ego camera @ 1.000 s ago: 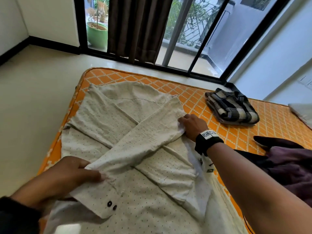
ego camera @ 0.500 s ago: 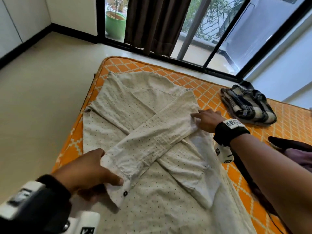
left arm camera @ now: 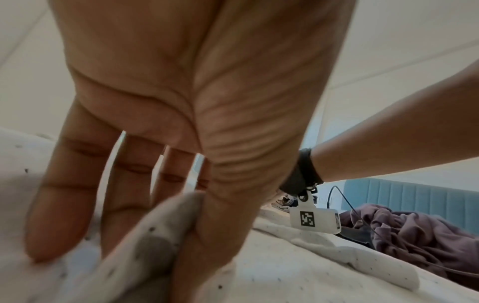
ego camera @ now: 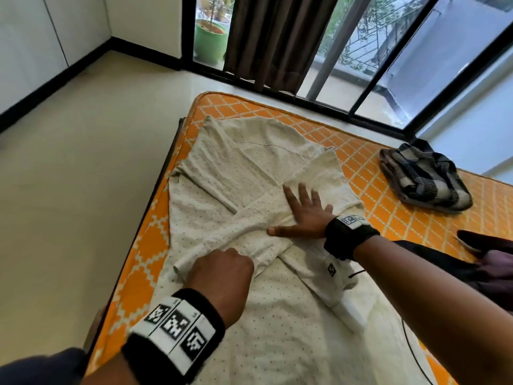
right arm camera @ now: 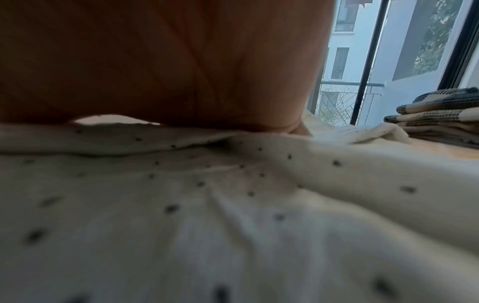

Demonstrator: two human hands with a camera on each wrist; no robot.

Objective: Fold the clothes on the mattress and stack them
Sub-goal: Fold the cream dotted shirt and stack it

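A fold of the cream dotted shirt (ego camera: 222, 173) is pinched by the left hand (ego camera: 222, 270). Further out, the folded sleeve is pressed flat by the right hand (ego camera: 305, 215), fingers spread. The shirt is laid on the orange mattress (ego camera: 388, 207); a folded checked garment (ego camera: 424, 176) lies beyond.

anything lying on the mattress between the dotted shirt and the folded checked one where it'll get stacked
Nothing visible does: only bare mattress lies between the dotted shirt and the folded checked shirt. The dark clothes sit off to the right.
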